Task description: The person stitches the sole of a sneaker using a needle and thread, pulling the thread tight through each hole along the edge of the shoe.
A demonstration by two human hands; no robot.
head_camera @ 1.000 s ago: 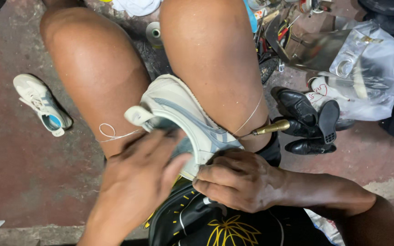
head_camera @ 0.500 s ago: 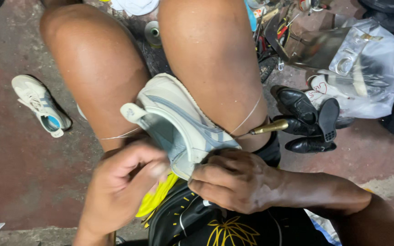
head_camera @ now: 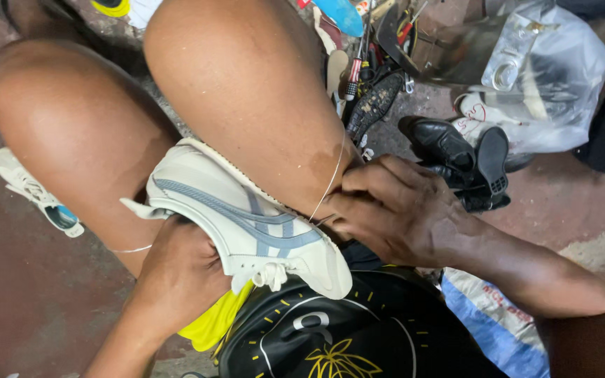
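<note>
Shoe: cream leather sneaker with grey-blue stripes (head_camera: pixel 246 224), frame centre, clamped between bare knees.
Left hand (head_camera: pixel 183 269): beneath sneaker; finger state cannot be determined.
Right hand (head_camera: pixel 397 210): right of sneaker, fingers pinching thin white thread (head_camera: pixel 327 183).

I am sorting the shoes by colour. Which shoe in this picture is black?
The black shoe lies on the floor just beyond the right hand. The sneaker between the knees and the sneaker on the floor at left are white.

sneaker (head_camera: pixel 246 224) between knees; left hand (head_camera: pixel 183 273) under, right hand (head_camera: pixel 393 210) beside.
</note>
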